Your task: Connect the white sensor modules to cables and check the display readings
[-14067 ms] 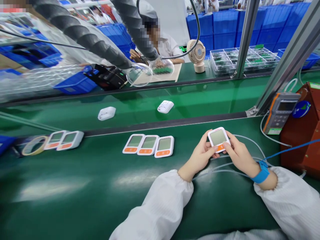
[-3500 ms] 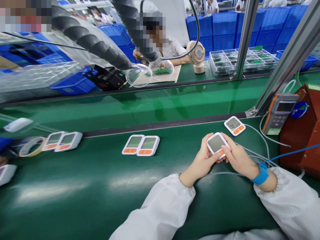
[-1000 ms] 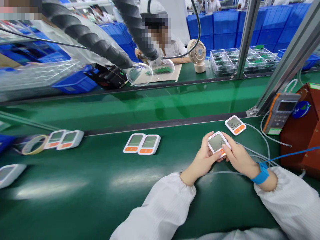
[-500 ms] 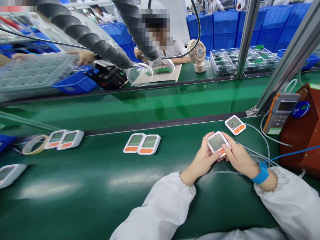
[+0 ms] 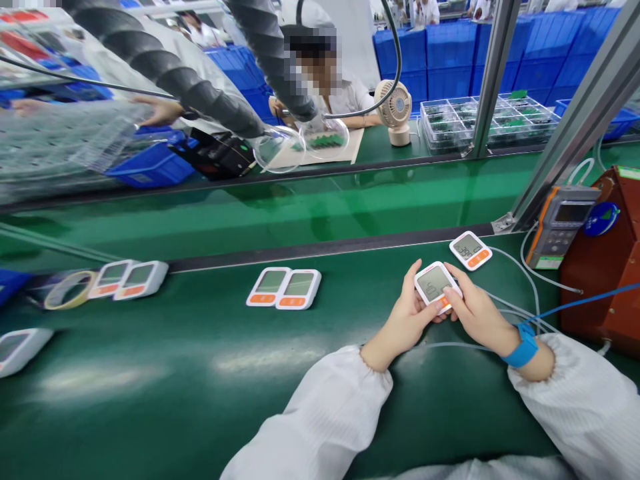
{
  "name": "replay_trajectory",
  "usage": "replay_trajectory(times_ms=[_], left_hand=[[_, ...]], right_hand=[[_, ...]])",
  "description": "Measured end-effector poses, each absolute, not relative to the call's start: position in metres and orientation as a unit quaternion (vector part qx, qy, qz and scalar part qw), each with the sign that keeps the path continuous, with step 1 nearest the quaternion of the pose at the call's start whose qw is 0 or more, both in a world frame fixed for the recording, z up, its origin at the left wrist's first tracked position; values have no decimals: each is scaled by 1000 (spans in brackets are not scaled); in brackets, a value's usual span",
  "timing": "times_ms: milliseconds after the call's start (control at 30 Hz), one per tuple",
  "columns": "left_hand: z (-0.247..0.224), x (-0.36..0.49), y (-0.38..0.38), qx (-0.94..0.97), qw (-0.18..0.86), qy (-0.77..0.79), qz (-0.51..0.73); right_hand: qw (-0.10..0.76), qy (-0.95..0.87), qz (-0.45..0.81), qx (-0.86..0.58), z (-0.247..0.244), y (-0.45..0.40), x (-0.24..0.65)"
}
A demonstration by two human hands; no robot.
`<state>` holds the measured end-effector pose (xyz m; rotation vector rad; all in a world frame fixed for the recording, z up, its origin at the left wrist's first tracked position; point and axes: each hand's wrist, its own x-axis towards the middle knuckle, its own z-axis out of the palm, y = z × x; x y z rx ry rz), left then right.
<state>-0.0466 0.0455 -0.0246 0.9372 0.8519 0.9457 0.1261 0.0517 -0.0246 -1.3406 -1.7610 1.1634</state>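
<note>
Both hands grip a white digital meter [image 5: 431, 283] with a grey screen and orange buttons, held above the green bench. My left hand [image 5: 406, 321] closes on its left side, thumb near the lower edge. My right hand [image 5: 475, 308], with a blue band on the wrist, clasps the right side, its thumb on the face by the orange buttons. Digits show on the screen. Just beyond my right hand lies a matching meter [image 5: 470, 249] with lit digits and tubing or cable beside it. Two more such meters [image 5: 284, 288] overlap left of my hands.
Further left are another overlapping pair of meters [image 5: 129, 279], a tape roll [image 5: 70, 291] and a single meter [image 5: 23, 349]. A handheld tester [image 5: 563, 223] leans against a red-brown box [image 5: 600, 280] at right. Across the bench, a person sits behind ducts, near a small fan [image 5: 395, 110].
The digits on the held meter's screen have changed. My hands stay nearly still around it. At the far left, a co-worker's hand and the clear trays have shifted slightly.
</note>
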Motion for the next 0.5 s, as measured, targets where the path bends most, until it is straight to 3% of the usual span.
replay_trajectory(times_ms=[200, 500], left_hand=[[-20, -54, 49, 478, 639, 460, 389], [-6, -111, 74, 694, 321, 577, 287]], right_hand=[[322, -629, 451, -545, -26, 57, 128], [334, -659, 404, -539, -31, 56, 129]])
